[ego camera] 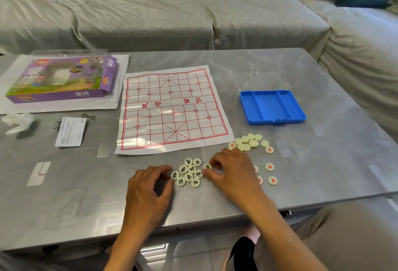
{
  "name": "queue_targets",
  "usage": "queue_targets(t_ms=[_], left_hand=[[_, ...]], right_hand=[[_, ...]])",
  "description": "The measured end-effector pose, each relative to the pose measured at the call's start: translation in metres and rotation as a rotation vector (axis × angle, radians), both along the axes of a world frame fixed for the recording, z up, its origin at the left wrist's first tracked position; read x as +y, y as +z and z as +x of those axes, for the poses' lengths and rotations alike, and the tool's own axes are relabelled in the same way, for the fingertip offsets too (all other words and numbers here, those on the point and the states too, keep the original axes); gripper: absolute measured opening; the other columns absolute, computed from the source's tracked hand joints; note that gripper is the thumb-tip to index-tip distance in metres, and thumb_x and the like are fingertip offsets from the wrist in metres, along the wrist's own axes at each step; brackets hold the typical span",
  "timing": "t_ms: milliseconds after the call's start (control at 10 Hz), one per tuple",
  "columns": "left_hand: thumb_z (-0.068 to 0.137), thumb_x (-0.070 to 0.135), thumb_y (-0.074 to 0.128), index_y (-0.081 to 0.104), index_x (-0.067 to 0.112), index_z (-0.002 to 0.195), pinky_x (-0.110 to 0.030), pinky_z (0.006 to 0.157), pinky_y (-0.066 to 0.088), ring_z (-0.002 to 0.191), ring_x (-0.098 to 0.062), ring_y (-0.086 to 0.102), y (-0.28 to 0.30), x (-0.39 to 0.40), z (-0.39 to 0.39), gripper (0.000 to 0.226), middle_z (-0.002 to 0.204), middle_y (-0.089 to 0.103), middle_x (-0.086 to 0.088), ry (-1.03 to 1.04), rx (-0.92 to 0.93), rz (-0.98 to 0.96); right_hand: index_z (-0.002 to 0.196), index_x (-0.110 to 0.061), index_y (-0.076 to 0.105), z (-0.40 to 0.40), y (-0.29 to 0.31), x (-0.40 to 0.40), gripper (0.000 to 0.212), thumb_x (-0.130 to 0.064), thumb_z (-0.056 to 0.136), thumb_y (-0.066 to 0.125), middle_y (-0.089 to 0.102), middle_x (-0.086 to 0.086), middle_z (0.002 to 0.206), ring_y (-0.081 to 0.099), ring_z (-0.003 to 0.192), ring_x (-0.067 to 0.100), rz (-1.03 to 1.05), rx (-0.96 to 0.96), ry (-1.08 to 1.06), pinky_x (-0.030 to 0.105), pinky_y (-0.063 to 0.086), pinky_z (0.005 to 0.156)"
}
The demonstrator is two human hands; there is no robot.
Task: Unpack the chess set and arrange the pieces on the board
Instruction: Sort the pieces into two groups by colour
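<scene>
Both hands work at the near edge of the grey table [301,66]. At the right of a tight cluster of black-lettered pieces [189,172], the right hand [231,172] pinches one small round piece [207,166] between thumb and fingertips. Left of that cluster, the left hand [148,186] rests on the tabletop with its fingers curled, fingertips touching or just beside the leftmost piece; whether it grips anything I cannot tell.

Right of the right hand, a few red-lettered pieces [269,166] lie scattered face up and apart from each other. Just beyond them a heap of face-down blank pieces [251,142] sits near the board's near right corner. The paper board [172,107], printed with a red grid, lies flat at mid-table with no pieces on it.

Farther right stands the blue tray [272,107], its compartments bare, with a clear lid [258,81] beyond it. At the far left, the purple box [62,79] rests on a clear plastic sleeve [120,81]. Nearer lie a leaflet [71,131] and a crumpled tissue [19,121]. A grey sofa [150,18] runs behind the table.
</scene>
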State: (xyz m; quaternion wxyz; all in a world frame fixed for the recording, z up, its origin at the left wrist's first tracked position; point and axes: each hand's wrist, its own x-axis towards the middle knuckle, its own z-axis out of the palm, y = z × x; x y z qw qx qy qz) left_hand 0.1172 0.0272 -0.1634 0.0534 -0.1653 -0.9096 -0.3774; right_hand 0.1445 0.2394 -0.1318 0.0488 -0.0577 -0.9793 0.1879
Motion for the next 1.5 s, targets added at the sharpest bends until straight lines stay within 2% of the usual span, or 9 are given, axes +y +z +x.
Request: queue_targets(t_ms=[100, 200, 300, 400, 700, 1000, 1200, 1300, 1500], left_hand=[[0.08, 0.036, 0.061, 0.067, 0.024, 0.104, -0.033, 0.081, 0.045, 0.085, -0.008, 0.053, 0.001, -0.001, 0.001, 0.028, 0.091, 0.064, 0.014, 0.004, 0.005, 0.004], [0.079, 0.035, 0.061, 0.067, 0.025, 0.104, -0.033, 0.081, 0.044, 0.085, -0.007, 0.053, 0.001, 0.0, 0.001, 0.028, 0.09, 0.064, 0.015, -0.003, 0.005, 0.001], [0.08, 0.036, 0.06, 0.066, 0.026, 0.105, -0.033, 0.081, 0.043, 0.087, -0.007, 0.052, 0.001, 0.0, 0.0, 0.028, 0.092, 0.064, 0.015, -0.003, -0.001, 0.001], [0.08, 0.036, 0.06, 0.066, 0.026, 0.106, -0.033, 0.082, 0.043, 0.088, -0.008, 0.052, 0.001, -0.001, 0.0, 0.028, 0.093, 0.064, 0.014, 0.002, -0.012, 0.001], [0.08, 0.036, 0.06, 0.067, 0.025, 0.105, -0.038, 0.082, 0.049, 0.088, -0.009, 0.054, 0.001, -0.001, 0.001, 0.029, 0.092, 0.065, 0.014, -0.002, -0.016, 0.004], [0.079, 0.037, 0.06, 0.067, 0.024, 0.105, -0.035, 0.081, 0.047, 0.087, -0.011, 0.055, 0.002, 0.0, 0.001, 0.03, 0.093, 0.066, 0.012, 0.002, -0.01, 0.005], [0.079, 0.036, 0.061, 0.068, 0.023, 0.104, -0.039, 0.08, 0.049, 0.086, -0.012, 0.056, 0.001, 0.0, 0.0, 0.029, 0.091, 0.066, 0.012, 0.003, -0.007, 0.008], [0.08, 0.036, 0.06, 0.067, 0.023, 0.104, -0.039, 0.081, 0.049, 0.087, -0.013, 0.056, 0.001, 0.0, 0.0, 0.029, 0.091, 0.065, 0.012, 0.006, -0.011, 0.006], [0.079, 0.037, 0.06, 0.068, 0.023, 0.104, -0.04, 0.081, 0.05, 0.087, -0.013, 0.057, 0.001, 0.0, 0.0, 0.029, 0.091, 0.066, 0.011, 0.007, -0.017, 0.005]], right_hand=[[0.092, -0.024, 0.068, -0.005, -0.005, -0.001, 0.039, -0.058, 0.09, 0.049, 0.061, -0.008, 0.088, 0.048, 0.086, 0.01, -0.063, 0.004, -0.006, 0.03, 0.041, 0.077], [0.098, -0.024, 0.067, -0.007, 0.001, 0.015, 0.029, -0.049, 0.091, 0.053, 0.063, -0.007, 0.095, 0.05, 0.089, 0.009, -0.102, 0.091, -0.124, 0.026, 0.043, 0.079], [0.118, -0.029, 0.06, -0.006, 0.006, 0.046, 0.027, -0.035, 0.091, 0.059, 0.059, -0.005, 0.121, 0.052, 0.107, 0.012, -0.006, 0.006, -0.275, 0.024, 0.043, 0.088], [0.121, -0.032, 0.06, -0.004, 0.003, 0.054, 0.029, -0.031, 0.091, 0.059, 0.056, -0.006, 0.128, 0.05, 0.113, 0.013, 0.053, -0.1, -0.254, 0.025, 0.042, 0.094], [0.128, -0.029, 0.056, -0.001, 0.0, 0.064, 0.033, -0.032, 0.095, 0.053, 0.052, -0.004, 0.132, 0.047, 0.114, 0.014, 0.075, -0.08, -0.277, 0.024, 0.042, 0.093], [0.109, -0.029, 0.064, 0.003, 0.0, 0.069, 0.018, -0.032, 0.095, 0.054, 0.059, -0.007, 0.118, 0.046, 0.104, 0.01, -0.016, -0.096, -0.258, 0.021, 0.039, 0.085], [0.093, -0.029, 0.064, 0.007, 0.003, 0.077, 0.008, -0.035, 0.091, 0.059, 0.06, -0.012, 0.093, 0.055, 0.093, 0.01, -0.166, -0.215, -0.286, 0.029, 0.051, 0.083], [0.087, -0.027, 0.064, 0.007, 0.002, 0.076, 0.014, -0.039, 0.09, 0.057, 0.062, -0.01, 0.087, 0.057, 0.085, 0.01, -0.154, -0.196, -0.332, 0.033, 0.053, 0.079], [0.105, -0.031, 0.058, 0.006, 0.001, 0.072, 0.019, -0.041, 0.088, 0.06, 0.059, -0.011, 0.101, 0.053, 0.092, 0.009, -0.087, -0.114, -0.32, 0.027, 0.051, 0.081]])
